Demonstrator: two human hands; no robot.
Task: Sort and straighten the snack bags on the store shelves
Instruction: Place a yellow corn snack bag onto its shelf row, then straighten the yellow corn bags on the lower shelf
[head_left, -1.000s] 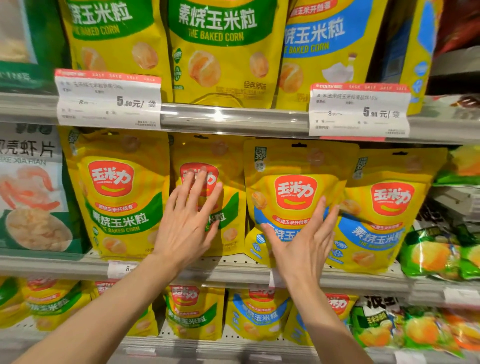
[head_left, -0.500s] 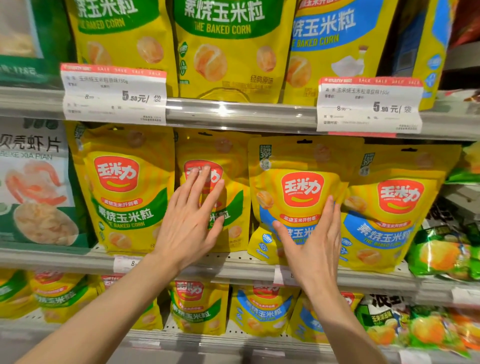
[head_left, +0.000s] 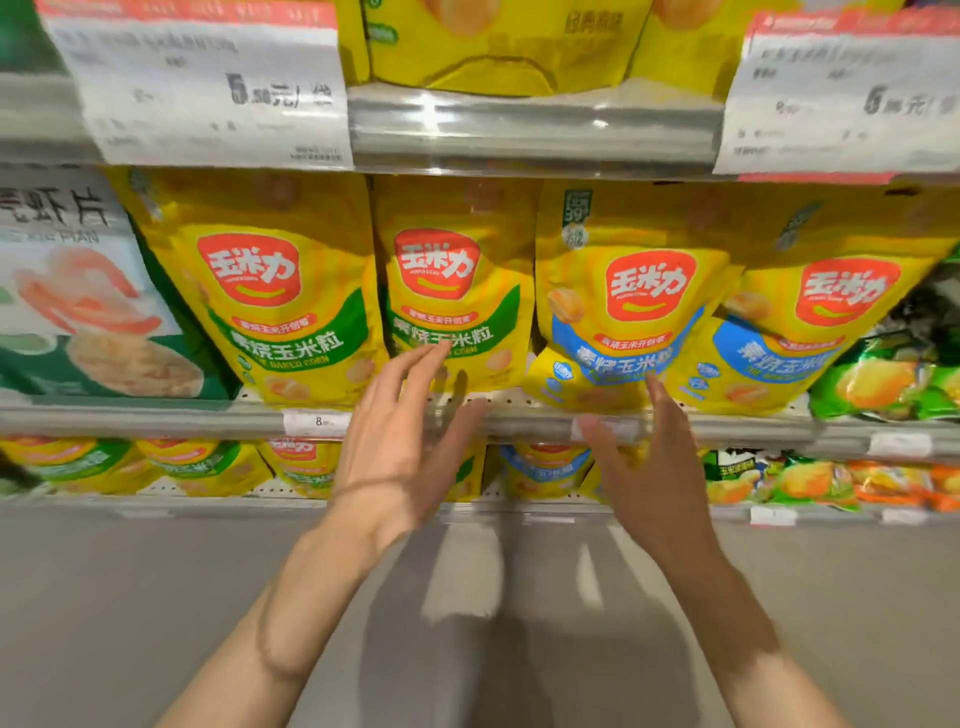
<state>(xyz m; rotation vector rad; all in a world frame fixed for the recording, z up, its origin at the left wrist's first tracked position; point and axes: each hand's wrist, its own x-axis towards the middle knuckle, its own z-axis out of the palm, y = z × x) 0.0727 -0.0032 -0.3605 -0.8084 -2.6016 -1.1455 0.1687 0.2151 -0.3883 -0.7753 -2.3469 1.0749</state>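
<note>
Four yellow corn bags stood in a row on the middle shelf (head_left: 156, 415): two green-banded bags (head_left: 275, 291) on the left and two blue-banded bags (head_left: 631, 312) on the right. Both hands hung before the shelf edge, the left hand (head_left: 400, 441) and right hand (head_left: 649, 467) each with a slack, spread grip holding nothing. A shrimp chip bag (head_left: 78, 291) flanked the row on the left, green packets (head_left: 893, 374) on the right, and price tags (head_left: 208, 83) hung above.
</note>
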